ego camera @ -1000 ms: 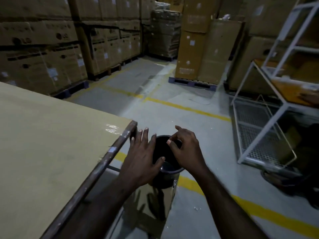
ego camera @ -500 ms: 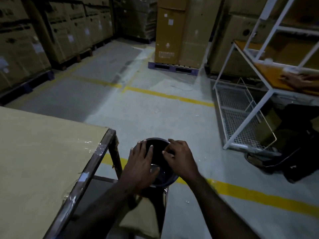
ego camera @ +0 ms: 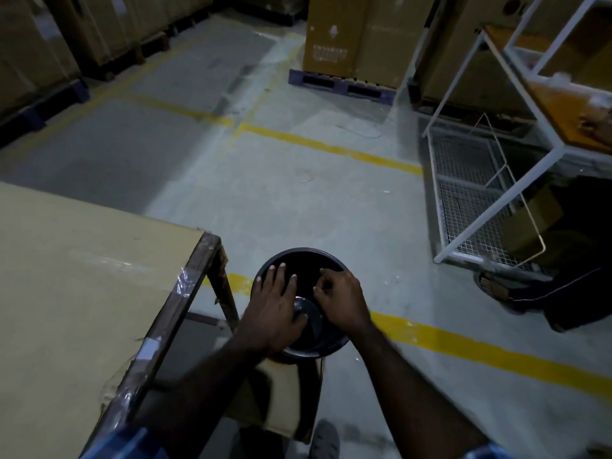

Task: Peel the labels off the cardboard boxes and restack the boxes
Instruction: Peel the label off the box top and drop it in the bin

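Observation:
Both my hands hover over the mouth of a round black bin [ego camera: 298, 252] standing on the floor beside the table. My left hand [ego camera: 275, 306] lies flat across the bin's left side, fingers straight. My right hand [ego camera: 344, 299] is over the right side with its fingers curled toward the thumb; whether they pinch a label scrap cannot be seen. A cardboard piece [ego camera: 284, 402] sits below the bin, near my feet. Tall cardboard boxes [ego camera: 357, 38] stand on a blue pallet at the back.
A table topped with taped cardboard [ego camera: 82, 293] fills the left. Stacked boxes on pallets [ego camera: 29, 44] line the far left. A white wire rack [ego camera: 480, 167] stands on the right, with another person's sandalled foot [ego camera: 493, 288] beside it. Yellow lines cross the grey floor.
The view has tilted down and come closer to the bin. Both hands have moved further over its mouth, the left spreading flat, the right curling its fingers.

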`<action>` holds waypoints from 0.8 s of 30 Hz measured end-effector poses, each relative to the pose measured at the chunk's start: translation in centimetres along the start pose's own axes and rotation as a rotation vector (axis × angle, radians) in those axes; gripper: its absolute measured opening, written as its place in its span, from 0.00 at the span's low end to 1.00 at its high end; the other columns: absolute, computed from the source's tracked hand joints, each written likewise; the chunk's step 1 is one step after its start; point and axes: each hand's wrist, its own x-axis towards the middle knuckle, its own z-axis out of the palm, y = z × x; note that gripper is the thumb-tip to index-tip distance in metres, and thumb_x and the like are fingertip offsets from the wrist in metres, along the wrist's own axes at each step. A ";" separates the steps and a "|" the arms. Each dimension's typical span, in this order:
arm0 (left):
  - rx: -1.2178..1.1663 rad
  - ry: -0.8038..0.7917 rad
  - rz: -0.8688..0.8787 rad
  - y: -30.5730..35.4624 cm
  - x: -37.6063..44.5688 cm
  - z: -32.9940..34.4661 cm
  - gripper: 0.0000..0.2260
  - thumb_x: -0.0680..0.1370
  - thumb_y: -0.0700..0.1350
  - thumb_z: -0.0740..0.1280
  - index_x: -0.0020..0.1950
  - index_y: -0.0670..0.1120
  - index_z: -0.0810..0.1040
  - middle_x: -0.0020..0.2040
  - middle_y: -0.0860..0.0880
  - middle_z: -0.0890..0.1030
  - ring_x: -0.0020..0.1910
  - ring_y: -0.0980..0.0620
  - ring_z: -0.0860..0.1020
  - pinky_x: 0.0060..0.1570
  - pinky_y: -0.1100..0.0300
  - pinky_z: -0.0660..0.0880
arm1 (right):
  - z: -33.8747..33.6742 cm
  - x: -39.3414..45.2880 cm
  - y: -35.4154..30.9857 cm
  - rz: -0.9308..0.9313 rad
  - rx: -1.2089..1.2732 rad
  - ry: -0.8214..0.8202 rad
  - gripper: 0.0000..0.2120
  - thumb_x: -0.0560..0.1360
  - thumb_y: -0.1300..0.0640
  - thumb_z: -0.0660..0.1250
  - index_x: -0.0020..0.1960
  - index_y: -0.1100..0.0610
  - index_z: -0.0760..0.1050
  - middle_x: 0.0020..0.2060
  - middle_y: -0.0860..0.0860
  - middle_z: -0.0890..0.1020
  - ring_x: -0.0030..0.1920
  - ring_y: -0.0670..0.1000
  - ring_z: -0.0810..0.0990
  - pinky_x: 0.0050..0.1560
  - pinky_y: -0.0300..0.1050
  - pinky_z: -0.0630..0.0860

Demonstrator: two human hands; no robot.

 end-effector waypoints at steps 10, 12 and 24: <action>-0.019 -0.027 -0.049 0.4 1.7 1.9 0.39 0.72 0.60 0.52 0.79 0.42 0.52 0.79 0.40 0.46 0.78 0.41 0.44 0.74 0.46 0.43 | 1.7 1.1 1.8 0.053 0.011 -0.102 0.06 0.66 0.64 0.66 0.40 0.55 0.75 0.35 0.54 0.81 0.41 0.59 0.79 0.40 0.51 0.72; -0.023 -0.043 -0.064 0.5 2.0 2.2 0.39 0.72 0.61 0.52 0.79 0.42 0.52 0.79 0.39 0.47 0.78 0.40 0.44 0.74 0.46 0.43 | 2.0 1.3 2.2 0.062 0.030 -0.117 0.07 0.66 0.64 0.66 0.42 0.54 0.74 0.37 0.54 0.82 0.42 0.58 0.79 0.41 0.51 0.73; -0.041 -0.025 -0.104 -0.5 2.8 3.3 0.40 0.71 0.61 0.55 0.78 0.42 0.56 0.79 0.39 0.50 0.78 0.39 0.48 0.74 0.44 0.46 | 2.4 2.3 4.1 0.030 0.013 -0.117 0.10 0.75 0.55 0.64 0.49 0.57 0.83 0.50 0.56 0.84 0.55 0.58 0.80 0.55 0.50 0.75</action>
